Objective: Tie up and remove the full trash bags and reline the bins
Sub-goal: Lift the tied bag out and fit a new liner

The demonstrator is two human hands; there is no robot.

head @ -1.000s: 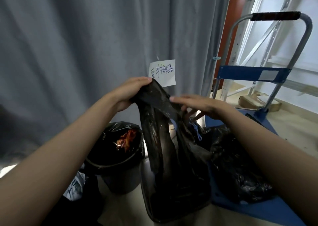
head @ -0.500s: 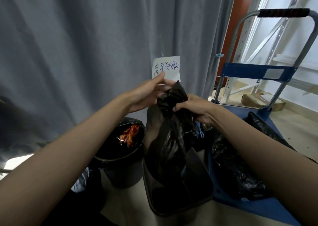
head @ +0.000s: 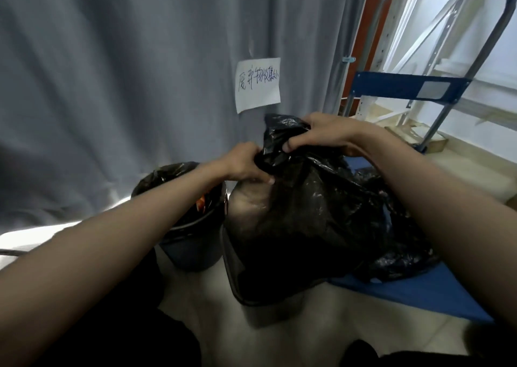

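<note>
Both hands, left (head: 246, 165) and right (head: 321, 134), are clenched on the gathered neck of the bag (head: 307, 221) in its bin (head: 237, 282); thin, slippery, probably light, so grip the bunched neck.

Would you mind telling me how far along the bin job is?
Done: one tied black bag lies on the blue cart. In hand: left hand and right hand bunch the neck of the bag in the near bin. Left: the round bin remains full.
</note>
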